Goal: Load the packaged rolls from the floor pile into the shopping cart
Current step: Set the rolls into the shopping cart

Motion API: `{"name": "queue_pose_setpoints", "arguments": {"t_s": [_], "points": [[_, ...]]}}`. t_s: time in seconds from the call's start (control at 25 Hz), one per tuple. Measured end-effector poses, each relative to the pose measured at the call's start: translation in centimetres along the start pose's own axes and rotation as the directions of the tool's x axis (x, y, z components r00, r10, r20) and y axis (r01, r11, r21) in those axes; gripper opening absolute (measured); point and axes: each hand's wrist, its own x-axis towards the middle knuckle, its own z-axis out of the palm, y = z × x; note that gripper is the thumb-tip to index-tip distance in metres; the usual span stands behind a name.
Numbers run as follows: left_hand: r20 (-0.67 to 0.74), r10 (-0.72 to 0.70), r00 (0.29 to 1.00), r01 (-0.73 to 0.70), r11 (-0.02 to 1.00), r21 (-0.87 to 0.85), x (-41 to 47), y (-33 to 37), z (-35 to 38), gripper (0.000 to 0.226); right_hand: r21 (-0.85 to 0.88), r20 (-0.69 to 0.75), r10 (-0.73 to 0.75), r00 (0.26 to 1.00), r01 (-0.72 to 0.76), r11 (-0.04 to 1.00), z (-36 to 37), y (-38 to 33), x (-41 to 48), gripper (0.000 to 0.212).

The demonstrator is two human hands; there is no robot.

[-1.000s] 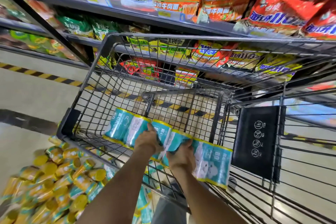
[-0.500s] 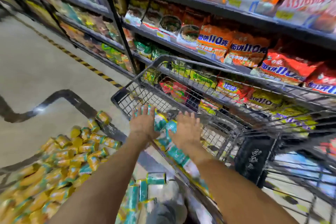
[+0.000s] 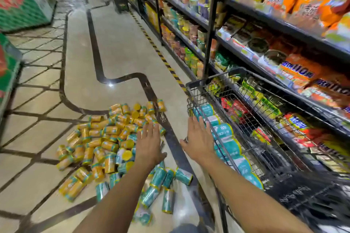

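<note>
Cart risk first: shopping cart (image 3: 189, 98) stands on the glossy floor (image 3: 117, 43) beside the shelves (image 3: 246, 13); a bump from the right hand (image 3: 198, 143), just beside its wire wall, could prob set it rolling. Floor pile (image 3: 109, 138), left of cart: round rolls, so a sloppy scoop may send some skidding off. Both hands empty atm: right flat-fingered, left hand (image 3: 149, 145) spread over the pile, gripping nothing. Count: 1 cart; 1 pile, yellow rolls by the dozen, too many to tally, approx ten teal nearest the person; 1 teal multipack (image 3: 225, 134) inside the cart along its near wall, abt six rolls showing; 2 hands.
</note>
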Motion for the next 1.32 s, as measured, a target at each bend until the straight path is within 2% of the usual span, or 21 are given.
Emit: {"name": "queue_pose_setpoints", "arguments": {"t_s": [0.08,0.24,0.28,0.36,0.48,0.56,0.64,0.72,0.84,0.92,1.0,1.2,1.32], "points": [[0.108,-0.053,0.993,0.054,0.999,-0.005,-0.8,-1.6,2.7,0.110,-0.016,0.080,-0.028,0.996,0.030,0.999,2.2,-0.9,0.2,0.080],[0.213,-0.113,0.971,0.130,0.989,-0.069,-0.3,-3.9,8.5,0.107,-0.073,0.233,-0.034,0.972,0.052,0.996,8.0,-1.4,2.8,0.083],[0.233,-0.126,0.964,0.150,0.984,-0.092,0.0,-4.2,10.1,0.107,-0.084,0.278,-0.019,0.960,0.044,0.995,9.4,-1.5,3.6,0.084],[0.185,-0.113,0.976,0.140,0.980,-0.140,1.3,-5.3,14.0,0.114,-0.082,0.344,0.008,0.939,0.022,0.996,13.5,-1.7,5.8,0.083],[0.214,-0.087,0.973,0.127,0.975,-0.181,3.6,-7.0,21.3,0.122,-0.104,0.230,0.010,0.973,0.015,0.994,20.5,-1.9,9.1,0.075],[0.247,-0.115,0.962,0.168,0.964,-0.206,4.8,-7.7,26.5,0.122,-0.106,0.338,0.052,0.940,-0.017,0.994,24.9,-0.9,10.6,0.073],[0.307,-0.122,0.944,0.198,0.952,-0.233,5.6,-7.5,31.1,0.117,-0.087,0.465,0.051,0.884,-0.012,0.996,30.3,0.8,11.4,0.081],[0.360,-0.138,0.923,0.241,0.935,-0.261,6.2,-6.7,37.0,0.111,-0.121,0.528,0.059,0.847,0.006,0.993,36.2,2.3,12.6,0.087],[0.316,-0.181,0.931,0.283,0.907,-0.311,6.0,-5.2,46.8,0.107,-0.137,0.557,0.057,0.828,0.024,0.990,45.6,4.4,13.7,0.090],[0.336,-0.162,0.928,0.280,0.897,-0.342,4.6,-4.2,52.5,0.110,-0.078,0.537,0.044,0.843,-0.002,0.997,50.2,5.7,13.8,0.086],[0.423,-0.145,0.895,0.308,0.885,-0.348,3.0,-3.2,58.0,0.115,-0.081,0.518,0.040,0.855,0.002,0.997,55.3,7.6,14.0,0.084],[0.511,-0.152,0.846,0.378,0.847,-0.374,1.3,-1.2,67.8,0.107,-0.199,0.545,0.050,0.837,0.070,0.978,65.1,11.3,15.4,0.095],[0.528,-0.219,0.821,0.472,0.781,-0.409,1.6,-0.6,71.5,0.106,-0.226,0.563,0.074,0.823,0.067,0.972,68.1,12.2,16.5,0.100]]}}
